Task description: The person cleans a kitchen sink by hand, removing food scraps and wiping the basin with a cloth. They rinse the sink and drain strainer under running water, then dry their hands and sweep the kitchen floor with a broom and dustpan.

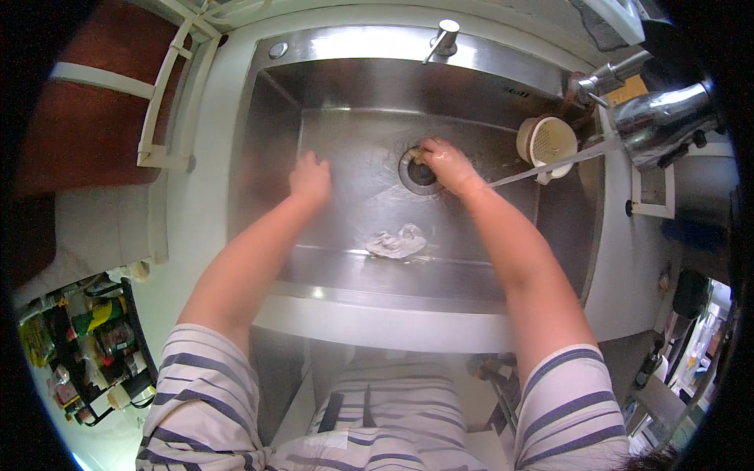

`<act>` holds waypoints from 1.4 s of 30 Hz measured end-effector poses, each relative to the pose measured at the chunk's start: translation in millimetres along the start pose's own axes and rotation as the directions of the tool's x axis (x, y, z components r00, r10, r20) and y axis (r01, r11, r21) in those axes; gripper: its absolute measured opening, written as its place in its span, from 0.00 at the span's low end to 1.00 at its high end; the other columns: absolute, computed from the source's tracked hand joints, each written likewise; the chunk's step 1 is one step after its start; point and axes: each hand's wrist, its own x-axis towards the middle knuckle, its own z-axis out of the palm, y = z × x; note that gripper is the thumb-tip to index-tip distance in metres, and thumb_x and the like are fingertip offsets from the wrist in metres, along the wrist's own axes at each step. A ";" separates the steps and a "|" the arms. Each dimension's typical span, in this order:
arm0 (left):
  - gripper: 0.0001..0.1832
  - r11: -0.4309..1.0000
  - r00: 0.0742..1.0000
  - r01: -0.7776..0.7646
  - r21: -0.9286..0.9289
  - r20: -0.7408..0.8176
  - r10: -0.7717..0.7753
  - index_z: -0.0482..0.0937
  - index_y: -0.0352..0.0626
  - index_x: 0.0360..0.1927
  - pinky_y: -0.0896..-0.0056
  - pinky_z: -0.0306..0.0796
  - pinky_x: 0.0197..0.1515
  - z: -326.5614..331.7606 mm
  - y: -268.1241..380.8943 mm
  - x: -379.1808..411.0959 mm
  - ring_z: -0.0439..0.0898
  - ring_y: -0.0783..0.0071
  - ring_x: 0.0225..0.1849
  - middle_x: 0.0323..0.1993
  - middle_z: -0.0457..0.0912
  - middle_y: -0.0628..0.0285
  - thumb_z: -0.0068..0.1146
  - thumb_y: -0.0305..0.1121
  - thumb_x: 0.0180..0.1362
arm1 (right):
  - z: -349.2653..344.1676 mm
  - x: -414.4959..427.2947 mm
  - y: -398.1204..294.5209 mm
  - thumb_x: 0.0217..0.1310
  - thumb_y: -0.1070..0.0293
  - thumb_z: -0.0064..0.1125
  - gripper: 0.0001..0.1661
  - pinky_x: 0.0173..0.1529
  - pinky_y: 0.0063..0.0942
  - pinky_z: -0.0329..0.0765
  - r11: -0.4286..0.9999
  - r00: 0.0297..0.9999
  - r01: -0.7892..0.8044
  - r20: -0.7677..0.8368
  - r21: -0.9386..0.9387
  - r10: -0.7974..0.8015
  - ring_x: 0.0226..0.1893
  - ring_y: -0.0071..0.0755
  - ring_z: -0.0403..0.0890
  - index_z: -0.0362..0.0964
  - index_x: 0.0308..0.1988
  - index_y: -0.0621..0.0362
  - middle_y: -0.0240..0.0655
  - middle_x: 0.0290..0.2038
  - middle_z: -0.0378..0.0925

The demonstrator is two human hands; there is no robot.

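My right hand (446, 166) reaches to the drain (420, 171) in the floor of the stainless steel sink (353, 141). Its fingers bend over the drain's far rim, and a small yellowish bit shows at the fingertips; whether they grip it cannot be told. Near the sink's left wall is my left hand (311, 176), slightly blurred, with fingers a little apart and nothing seen in them. A crumpled, wet whitish cloth (398, 242) lies at the near edge of the sink floor. From the chrome faucet (662, 123) a thin stream of water (548, 167) runs toward my right wrist.
A cream strainer basket (552, 144) sits in the sink's right corner, under the faucet. On the back ledge stand a soap dispenser pump (446, 39) and a round metal button (278, 50). White racks (171, 76) rise at left, above a black cart (94, 353) of packages.
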 end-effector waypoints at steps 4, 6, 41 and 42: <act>0.24 0.992 0.986 -0.129 0.014 -0.101 0.130 0.72 0.45 0.46 0.54 0.61 0.60 -7.3 -2.2 -22.1 0.59 0.50 0.61 0.59 0.59 0.51 0.62 0.28 0.42 | 13.6 -17.0 2.4 0.54 0.72 0.46 0.12 0.49 0.40 0.71 0.977 0.994 0.105 0.018 -0.188 -0.103 0.46 0.48 0.72 0.71 0.36 0.66 0.45 0.44 0.71; 0.24 0.976 0.967 -0.216 -0.029 -0.143 0.210 0.71 0.44 0.46 0.54 0.60 0.61 -21.0 1.1 -34.0 0.58 0.50 0.62 0.60 0.58 0.51 0.64 0.30 0.42 | 36.2 -27.5 -2.3 0.55 0.71 0.45 0.14 0.49 0.42 0.71 0.969 0.971 -0.234 0.039 -0.079 0.237 0.44 0.49 0.73 0.71 0.39 0.66 0.46 0.41 0.73; 0.37 0.837 0.811 -0.548 0.011 0.252 0.528 0.62 0.50 0.63 0.65 0.64 0.59 16.4 24.2 -59.1 0.60 0.62 0.65 0.69 0.48 0.62 0.56 0.26 0.44 | 43.8 28.9 -11.1 0.50 0.63 0.59 0.11 0.39 0.43 0.74 0.801 0.774 -0.572 -0.209 0.177 0.598 0.33 0.55 0.77 0.76 0.28 0.61 0.49 0.33 0.75; 0.38 0.842 0.812 -0.539 0.026 0.282 0.511 0.62 0.51 0.63 0.66 0.64 0.59 13.5 22.7 -60.0 0.60 0.63 0.65 0.69 0.48 0.62 0.56 0.26 0.44 | 40.2 30.2 -29.0 0.50 0.64 0.60 0.10 0.39 0.42 0.74 0.825 0.821 -0.513 -0.145 0.237 0.553 0.32 0.55 0.77 0.76 0.28 0.60 0.49 0.33 0.75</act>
